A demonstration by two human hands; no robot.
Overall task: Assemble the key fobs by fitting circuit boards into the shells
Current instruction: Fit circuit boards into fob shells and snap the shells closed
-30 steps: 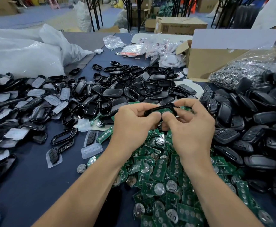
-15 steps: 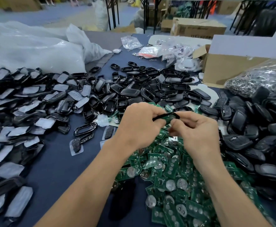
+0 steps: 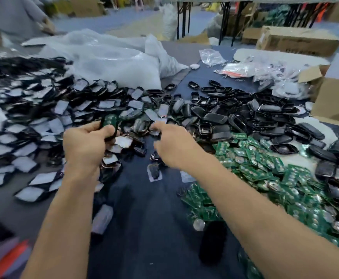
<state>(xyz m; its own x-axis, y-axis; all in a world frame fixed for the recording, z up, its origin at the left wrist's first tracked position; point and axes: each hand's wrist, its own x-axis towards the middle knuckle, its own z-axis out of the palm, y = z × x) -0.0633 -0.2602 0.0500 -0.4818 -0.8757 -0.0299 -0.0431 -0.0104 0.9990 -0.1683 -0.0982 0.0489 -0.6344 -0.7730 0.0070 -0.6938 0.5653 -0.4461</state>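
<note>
Green circuit board (image 3: 110, 120) sits in a black plastic shell (image 3: 116, 128) gripped by the left hand (image 3: 86, 143); the open right hand (image 3: 171, 147) likely seeks one of the film-faced black covers (image 3: 136, 93) next.

The left hand (image 3: 84, 146) alone now holds the board-fitted shell (image 3: 109, 123), carried left, away from the board pile (image 3: 265, 164). The right hand (image 3: 172, 146) has let go and reaches toward the film-covered shells (image 3: 122, 140).

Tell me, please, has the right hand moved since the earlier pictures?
Yes. The right hand, earlier above the circuit board pile, now reaches left of it, toward the film-covered shells.
</note>
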